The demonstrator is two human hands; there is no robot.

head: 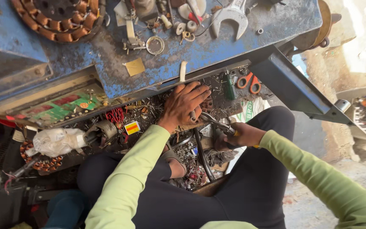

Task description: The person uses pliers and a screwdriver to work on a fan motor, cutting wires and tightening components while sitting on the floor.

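Note:
My left hand [185,104] reaches into a cluttered drawer-like shelf [149,112] under the blue metal workbench [200,51], fingers spread over small metal parts. My right hand [242,135] grips the handles of metal pliers [212,121], whose jaws point toward the left hand's fingers. What the jaws hold is hidden by the fingers. Both arms wear light green sleeves, and my dark-trousered legs are below.
Orange-handled scissors [248,81] lie in the shelf at right. A big open spanner [230,17], a copper-wound stator [58,19] and small rings lie on the bench top. A wrapped motor part [58,142] and red wire coil [115,115] sit left. A grey metal brace [297,89] juts out at right.

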